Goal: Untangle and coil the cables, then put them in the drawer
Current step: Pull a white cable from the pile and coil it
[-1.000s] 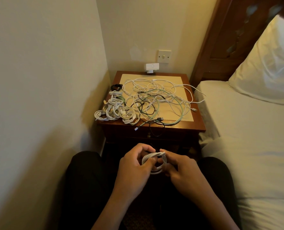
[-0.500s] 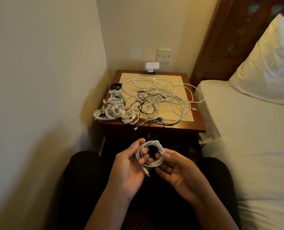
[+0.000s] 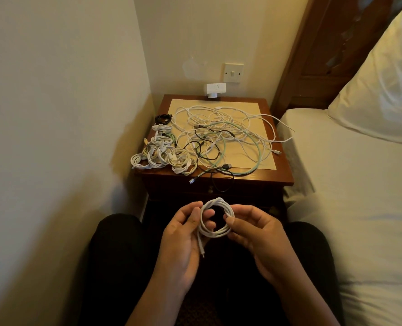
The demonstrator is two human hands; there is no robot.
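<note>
Left hand point(image 3: 183, 234) and right hand point(image 3: 254, 231), lower centre of frame: each pinches one side of a small white round cable coil point(image 3: 216, 232) held over the lap, fingers clamped on it. One plug end point(image 3: 202, 251) hangs loose below the coil, not tucked in.

Above, on the dark wooden nightstand point(image 3: 285, 177):
- heap of finished white and cream coiled bundles point(image 3: 162, 156) at its left edge
- big tangle of white, green and black cables point(image 3: 223, 135) across the middle

Drawer front point(image 3: 183, 191) looks closed, but it's dim there.

Estimate: about a third coiled, nothing stowed. No readable brands or text; the white wall switch point(image 3: 233, 72) is blank.
</note>
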